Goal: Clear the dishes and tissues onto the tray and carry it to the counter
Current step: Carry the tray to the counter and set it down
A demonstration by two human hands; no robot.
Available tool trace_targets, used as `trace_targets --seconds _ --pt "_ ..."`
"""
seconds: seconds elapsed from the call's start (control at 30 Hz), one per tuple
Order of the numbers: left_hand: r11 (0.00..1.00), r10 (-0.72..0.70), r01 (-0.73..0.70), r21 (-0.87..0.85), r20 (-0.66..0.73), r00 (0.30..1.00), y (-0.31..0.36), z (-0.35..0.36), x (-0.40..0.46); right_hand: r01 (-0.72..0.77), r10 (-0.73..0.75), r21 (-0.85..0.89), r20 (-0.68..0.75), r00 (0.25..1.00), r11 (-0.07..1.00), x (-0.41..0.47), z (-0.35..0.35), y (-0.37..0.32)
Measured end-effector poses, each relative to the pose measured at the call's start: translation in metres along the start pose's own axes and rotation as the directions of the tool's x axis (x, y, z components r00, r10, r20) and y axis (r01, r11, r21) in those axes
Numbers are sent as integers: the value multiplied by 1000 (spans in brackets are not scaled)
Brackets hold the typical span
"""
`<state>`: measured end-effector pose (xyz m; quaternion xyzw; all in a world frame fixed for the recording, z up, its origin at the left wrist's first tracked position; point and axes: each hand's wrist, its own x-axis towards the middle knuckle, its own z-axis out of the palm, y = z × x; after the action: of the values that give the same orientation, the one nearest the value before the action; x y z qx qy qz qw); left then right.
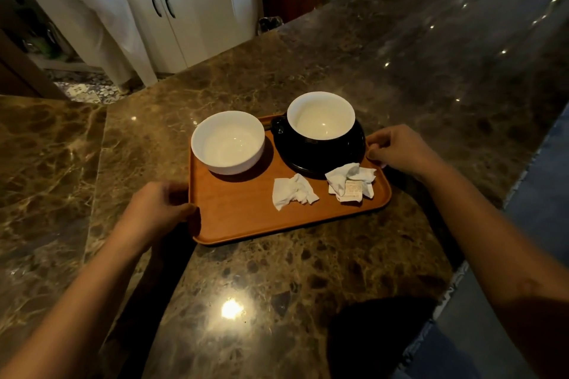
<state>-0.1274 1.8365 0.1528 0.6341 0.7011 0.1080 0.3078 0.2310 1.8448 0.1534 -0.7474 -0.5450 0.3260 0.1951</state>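
Observation:
An orange-brown tray [246,218] rests on a brown marble counter [277,286]. On it stand an empty white bowl [228,142] at the back left and a black cup with a white inside [320,120] on a black saucer [308,163] at the back right. Two crumpled white tissues lie in front, one in the middle [293,191] and one at the right [351,181] with a small paper packet on it. My left hand [160,206] grips the tray's left edge. My right hand [400,151] holds the tray's right edge, fingers curled.
The marble counter stretches far back and right [431,55]. A lower marble surface [40,178] lies to the left. Beyond are white cabinets [191,21] and a person in white trousers [104,18] standing on a patterned floor.

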Motion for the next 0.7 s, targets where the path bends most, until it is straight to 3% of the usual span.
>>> trace_targets --seconds 0.7 --pt "959 -84 27 -280 -191 978 -1 17 6 7 -16 -51 -180 984 999 0 9 8"
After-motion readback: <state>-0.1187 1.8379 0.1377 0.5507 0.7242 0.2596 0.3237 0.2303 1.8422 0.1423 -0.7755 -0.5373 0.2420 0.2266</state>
